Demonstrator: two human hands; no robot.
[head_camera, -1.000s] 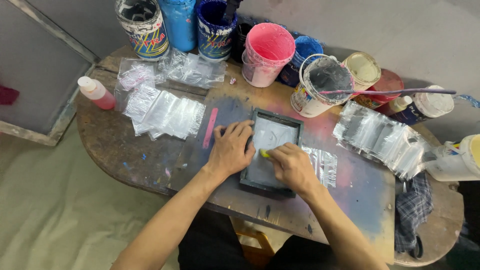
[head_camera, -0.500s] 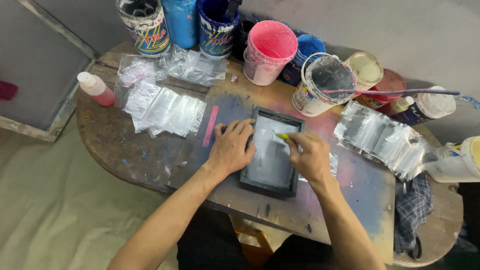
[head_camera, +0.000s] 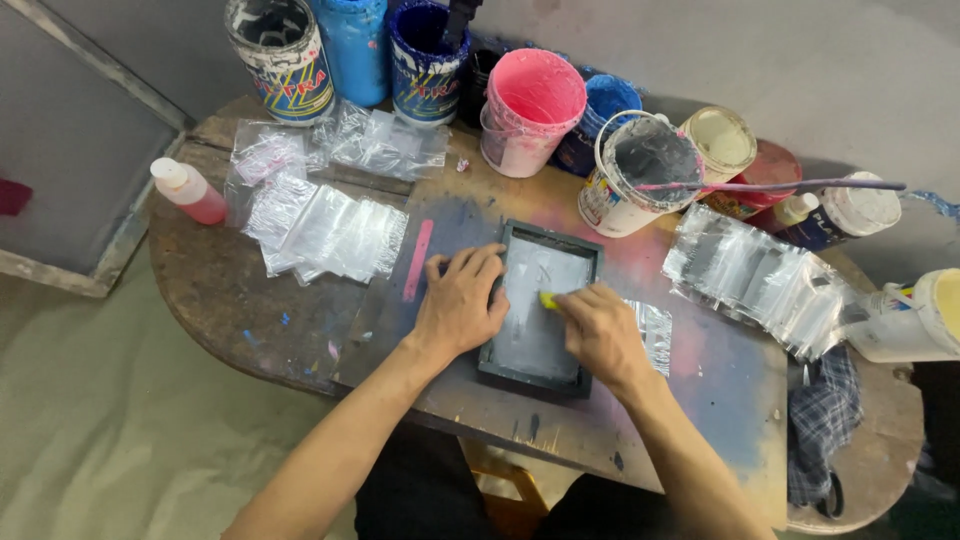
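Observation:
A small dark-framed printing screen (head_camera: 540, 375) lies flat on the paint-stained wooden table (head_camera: 300, 320). My left hand (head_camera: 460, 300) rests palm down on the screen's left frame edge, pressing it in place. My right hand (head_camera: 600, 330) is over the mesh and grips a small yellow squeegee piece (head_camera: 549, 299) held against the grey-white ink. A clear plastic bag (head_camera: 655, 335) pokes out from under the screen's right side.
Paint buckets stand along the back: pink (head_camera: 535, 105), blue (head_camera: 425, 60), grey with a stick (head_camera: 640, 175). Stacks of clear bags lie at left (head_camera: 325, 235) and right (head_camera: 760, 275). A red squeeze bottle (head_camera: 188, 190), a checked cloth (head_camera: 820, 420), a large screen frame (head_camera: 70, 150) at left.
My right hand with the yellow piece moved up the mesh, then back left and slightly down toward the screen's middle. My left hand stayed on the frame.

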